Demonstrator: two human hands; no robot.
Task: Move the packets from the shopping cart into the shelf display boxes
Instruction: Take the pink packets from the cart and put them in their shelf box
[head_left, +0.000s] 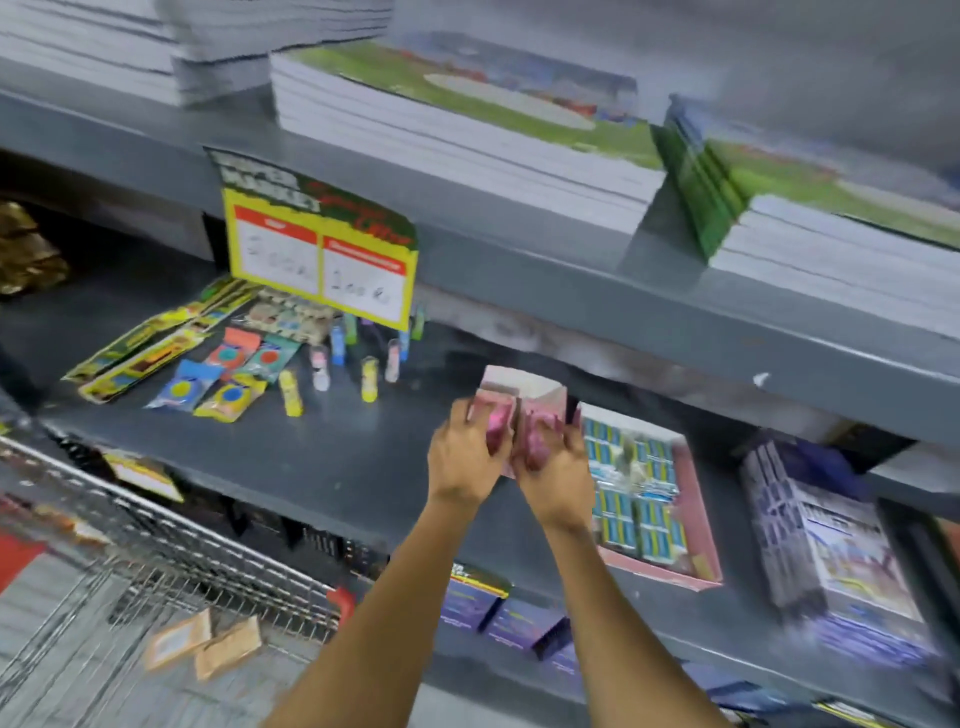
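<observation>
Grey shelf (322, 457) carries your pink display box (524, 395), beside the fuller box (696, 519) of blue packets. Your left hand (465, 457) and right hand (558, 467) each curl round pink packets (537, 441) at its front — seat them upright, square against the wall, then let go together. More packets (202, 642) wait in the cart (156, 535).

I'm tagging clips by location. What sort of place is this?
Most likely a shop aisle, perhaps the stationery section. Grey shelving carries a yellow price sign, stacks of notebooks and a display box of small packets, and a wire shopping cart stands at lower left.
</observation>
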